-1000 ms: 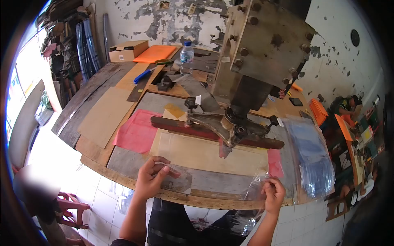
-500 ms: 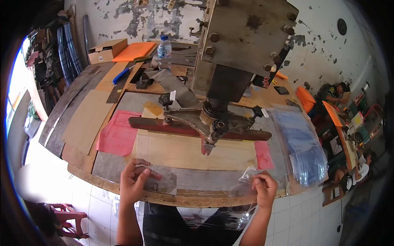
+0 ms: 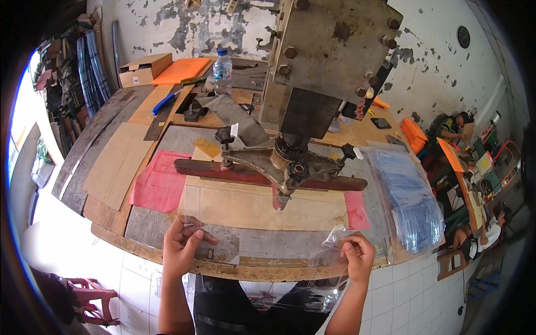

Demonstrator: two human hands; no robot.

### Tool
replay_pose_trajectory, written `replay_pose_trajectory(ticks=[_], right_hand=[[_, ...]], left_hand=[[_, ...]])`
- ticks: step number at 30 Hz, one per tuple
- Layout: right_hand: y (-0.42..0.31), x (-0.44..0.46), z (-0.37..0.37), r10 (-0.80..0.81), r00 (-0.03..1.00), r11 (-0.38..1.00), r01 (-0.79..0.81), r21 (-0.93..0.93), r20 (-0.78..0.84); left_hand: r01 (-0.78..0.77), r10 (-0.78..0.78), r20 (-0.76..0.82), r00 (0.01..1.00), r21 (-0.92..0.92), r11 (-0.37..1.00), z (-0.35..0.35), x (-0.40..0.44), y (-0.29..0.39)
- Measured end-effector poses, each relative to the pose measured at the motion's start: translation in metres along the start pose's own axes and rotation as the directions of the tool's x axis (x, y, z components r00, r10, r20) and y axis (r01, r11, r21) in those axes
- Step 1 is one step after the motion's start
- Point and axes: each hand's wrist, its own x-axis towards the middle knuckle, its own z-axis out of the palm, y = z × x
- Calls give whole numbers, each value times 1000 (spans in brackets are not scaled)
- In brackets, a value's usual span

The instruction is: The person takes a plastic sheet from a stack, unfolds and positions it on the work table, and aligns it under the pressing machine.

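Clear plastic film (image 3: pixel 279 245) stretches between my two hands over the front edge of the workbench. My left hand (image 3: pixel 184 240) pinches the film's left part between thumb and fingers. At the right, my right hand (image 3: pixel 357 255) has its fingers closed on the film, which is crumpled and shiny there. Beyond the hands, a tan sheet (image 3: pixel 262 210) lies under the red bar (image 3: pixel 326 183) of a press (image 3: pixel 293 159). Pink sheets (image 3: pixel 161 181) show at both sides of the tan sheet. Part of the film hangs below the bench edge over my lap.
A stack of bluish plastic (image 3: pixel 410 195) lies on the right. Brown board (image 3: pixel 118 164), a blue-handled cutter (image 3: pixel 163 104), a water bottle (image 3: pixel 222 72), orange sheets (image 3: pixel 181 70) and a carton (image 3: pixel 146 70) are on the left and back. Two people sit at another table, far right.
The view has shifted right, so the bench and press appear further left. Both hands keep hold of the film, with little movement over the last half second.
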Motion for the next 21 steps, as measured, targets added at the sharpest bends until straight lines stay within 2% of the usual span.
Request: replay_pose_trajectory(ticks=[7,9,14,21], right_hand=[[0,1,1,7,1000,1000,-7,-18,8],[0,0,0,13,1000,1000,-13,-9,10],[0,0,1,27,999,1000,-27,8,22],[4,0,-1,19,1000,997,-18,-69,15]], left_hand=[[-15,14,19,1000,10,1000,0,0,2],[-29,29,13,999,-36,999,2,2,2],[-22,22,-17,1000,3,1000,2,1,5],[8,-8,-23,1000,-11,1000,0,-2,10]])
